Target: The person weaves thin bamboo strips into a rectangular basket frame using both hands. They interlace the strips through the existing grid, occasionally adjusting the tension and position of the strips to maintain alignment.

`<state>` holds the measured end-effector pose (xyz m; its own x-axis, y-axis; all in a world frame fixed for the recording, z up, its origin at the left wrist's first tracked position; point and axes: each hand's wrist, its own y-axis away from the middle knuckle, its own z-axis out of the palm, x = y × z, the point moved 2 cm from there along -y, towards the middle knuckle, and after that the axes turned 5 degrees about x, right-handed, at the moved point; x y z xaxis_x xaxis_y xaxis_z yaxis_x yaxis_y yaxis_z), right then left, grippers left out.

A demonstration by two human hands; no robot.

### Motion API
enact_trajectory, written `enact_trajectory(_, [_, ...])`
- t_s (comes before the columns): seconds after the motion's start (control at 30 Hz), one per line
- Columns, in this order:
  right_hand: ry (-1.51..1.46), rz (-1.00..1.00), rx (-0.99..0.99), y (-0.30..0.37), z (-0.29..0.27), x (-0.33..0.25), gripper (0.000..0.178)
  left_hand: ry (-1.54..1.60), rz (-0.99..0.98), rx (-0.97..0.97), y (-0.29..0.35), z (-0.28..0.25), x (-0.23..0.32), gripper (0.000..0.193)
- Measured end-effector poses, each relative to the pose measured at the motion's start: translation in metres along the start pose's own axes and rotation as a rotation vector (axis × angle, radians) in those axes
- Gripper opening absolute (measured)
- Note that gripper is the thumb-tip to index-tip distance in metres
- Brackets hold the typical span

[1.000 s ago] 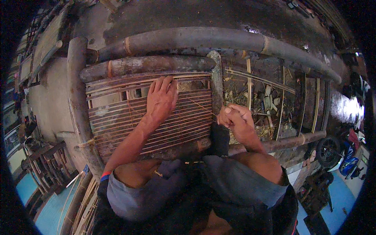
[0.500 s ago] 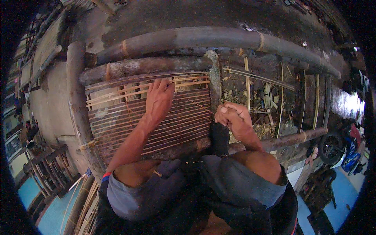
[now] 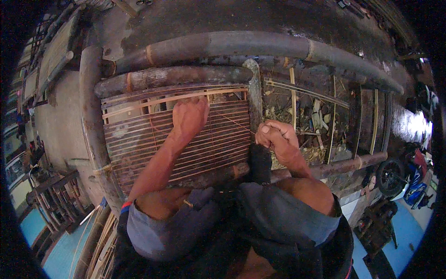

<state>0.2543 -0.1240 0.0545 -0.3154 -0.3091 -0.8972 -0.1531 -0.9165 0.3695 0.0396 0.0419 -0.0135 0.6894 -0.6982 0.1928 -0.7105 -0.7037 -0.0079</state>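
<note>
Thin bamboo strips lie in parallel rows, forming a slatted panel [image 3: 186, 144] inside a frame of thick bamboo poles. My left hand [image 3: 191, 114] is closed over the far strips of this panel, its fingertips hidden under the knuckles. A thin strand [image 3: 234, 122] runs slantwise from beside my left hand to my right hand. My right hand [image 3: 277, 136] is closed in a pinch around the strand's end, just right of the upright pole [image 3: 255, 93]. Beyond my left hand, a paler loose strip [image 3: 139, 108] crosses the gap below the far crosspiece [image 3: 176, 78].
A long bamboo pole [image 3: 232, 44] spans the far side. Right of the panel, narrow crossbars [image 3: 293, 97] stand over wood scraps and shavings [image 3: 318, 116]. Several bamboo strips [image 3: 104, 249] lean at the lower left. A wheel [image 3: 390, 176] is at the far right.
My left hand has come slightly nearer to me, and a strip beside it now lies closer to the panel's rows. My right hand stays almost in place, holding the strand.
</note>
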Motion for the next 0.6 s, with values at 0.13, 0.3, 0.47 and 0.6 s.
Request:
enact_trajectory(0.13, [0.016, 0.017, 0.026, 0.001, 0.002, -0.007, 0.032, -0.008, -0.028, -0.123, -0.004, -0.004, -0.004, 0.019])
enact_trajectory(0.3, [-0.035, -0.016, 0.059, -0.003, -0.004, -0.002, 0.032, -0.002, -0.041, -0.235, -0.006, -0.008, -0.004, 0.022])
enact_trajectory(0.47, [-0.158, -0.165, 0.06, -0.031, 0.005, -0.028, 0.034, 0.073, 0.006, -0.202, -0.003, -0.013, -0.008, 0.028])
enact_trajectory(0.6, [-0.076, -0.28, 0.036, -0.078, 0.003, -0.048, 0.032, 0.018, -0.071, -0.209, -0.003, -0.011, -0.013, 0.03])
